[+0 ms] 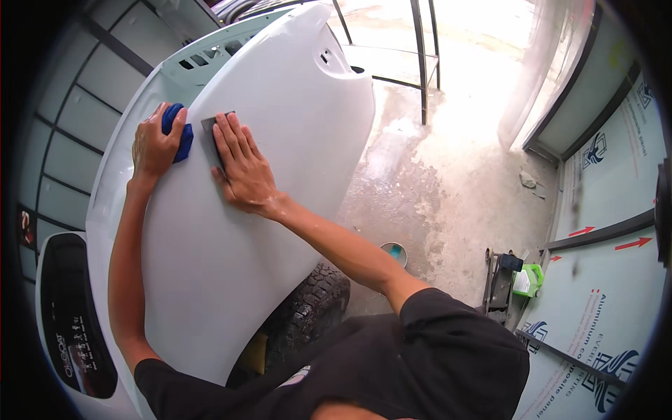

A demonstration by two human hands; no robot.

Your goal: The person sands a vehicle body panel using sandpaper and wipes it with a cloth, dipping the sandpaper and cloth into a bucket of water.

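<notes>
A white vehicle body panel (245,238) with a wet sheen fills the left half of the head view. Along its upper left edge my left hand (155,143) is closed around a bunched blue cloth (184,145). Just to the right, my right hand (245,168) lies on the panel with fingers stretched out and pressed together. Beneath those fingers it holds a dark grey sheet, apparently sandpaper (209,137), against the surface; most of the sheet is hidden.
A black tyre (308,308) sits below the panel, near my body. On the concrete floor (448,175) are a small bucket (395,252), a dark metal stand (498,283) and a green-and-white jug (528,280). A metal frame (423,63) stands beyond; panelled walls (602,273) rise at right.
</notes>
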